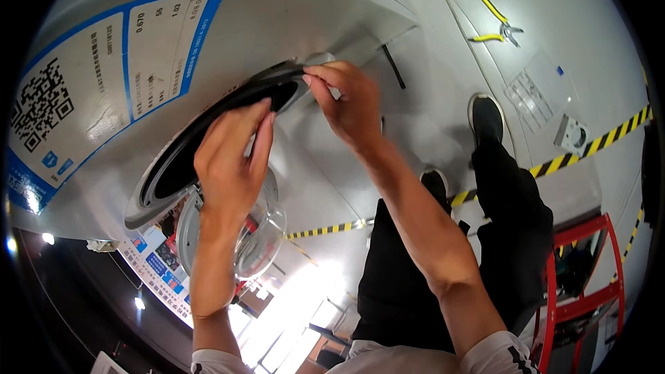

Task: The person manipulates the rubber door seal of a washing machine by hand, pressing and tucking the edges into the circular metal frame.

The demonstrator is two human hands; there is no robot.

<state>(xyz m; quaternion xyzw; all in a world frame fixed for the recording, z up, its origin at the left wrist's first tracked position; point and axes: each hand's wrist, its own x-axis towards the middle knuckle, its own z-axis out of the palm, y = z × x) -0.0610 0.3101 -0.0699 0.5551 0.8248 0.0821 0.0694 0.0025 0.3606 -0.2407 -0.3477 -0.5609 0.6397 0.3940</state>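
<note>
A front-loading washing machine stands before me with its round door opening facing my hands. A dark rubber door seal rings the opening. My right hand pinches the seal's edge at the far right end between thumb and fingers. Across the opening's near side, my left hand is closed, thumb close to the fingertips. Whatever those fingers hold, if anything, is hidden. The door, with its clear glass bowl, hangs open below and behind my left forearm.
Yellow-handled pliers, a clear plastic bag and a metal part lie on the floor to the right. A black strip lies by the machine. Black-and-yellow tape crosses the floor near a red-framed cart.
</note>
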